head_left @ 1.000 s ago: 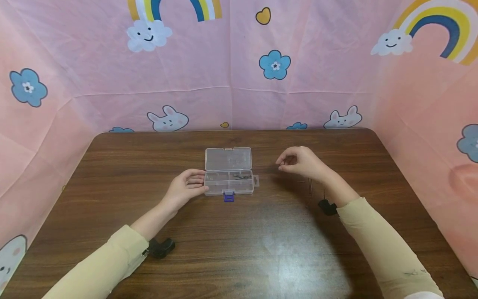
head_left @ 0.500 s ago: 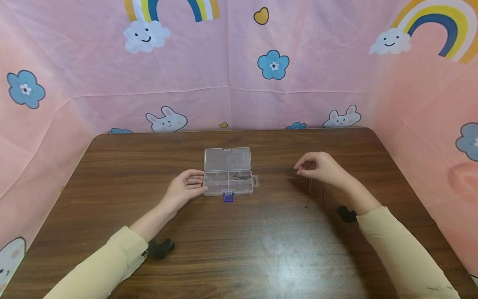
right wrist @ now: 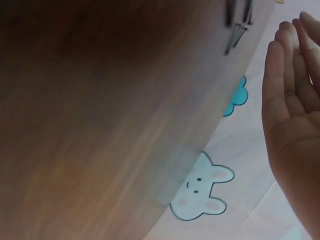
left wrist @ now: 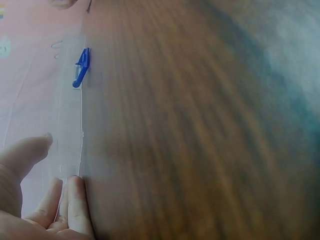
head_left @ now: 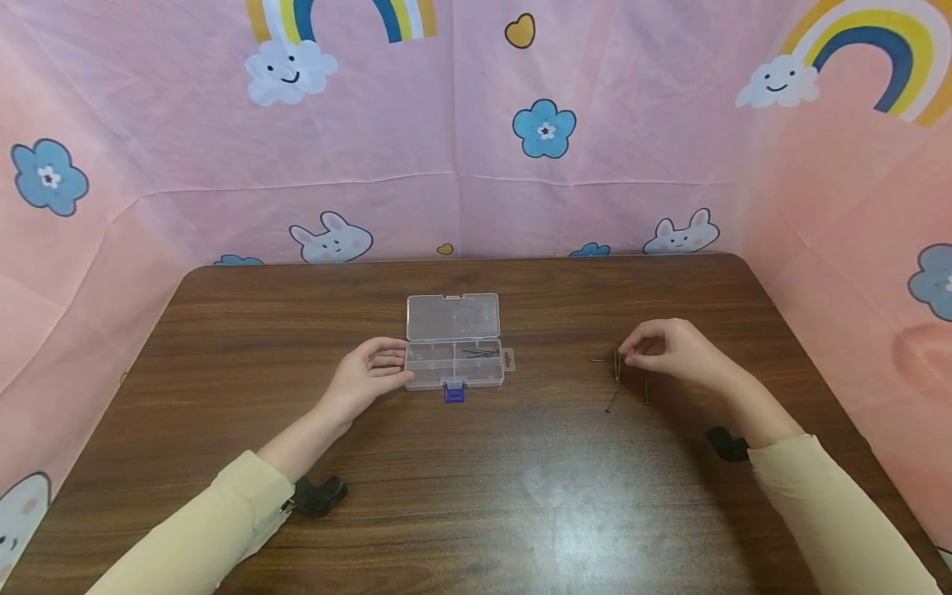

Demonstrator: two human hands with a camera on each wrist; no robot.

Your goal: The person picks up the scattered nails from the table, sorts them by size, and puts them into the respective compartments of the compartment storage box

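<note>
"Since the right hand point(head_left: 675, 354) has moved outward to 3 o'clock of the clear box point(head_left: 479, 383), what does the head view give you?"

"It puts me right beside the loose nails point(head_left: 616, 368), within reach, I judge. My fingertips leave a narrow gap; whether they touch one, I can't tell. More nails point(head_left: 482, 353) lie in the box's 2 o'clock compartment. Its raised lid point(head_left: 454, 317) blocks 12, and the hanging tab point(head_left: 509, 359) at 3 could snag."

"Left wrist?"

"My left hand point(left wrist: 37, 225) holds the box's end, unmoved; the blue latch point(left wrist: 82, 68) shows toward 1 o'clock."

"Right wrist?"

"Fingers long, close together, no nail visible between them. Loose nails sit toward 11 o'clock, rabbit-print cloth point(right wrist: 200, 195) toward 7."
</note>
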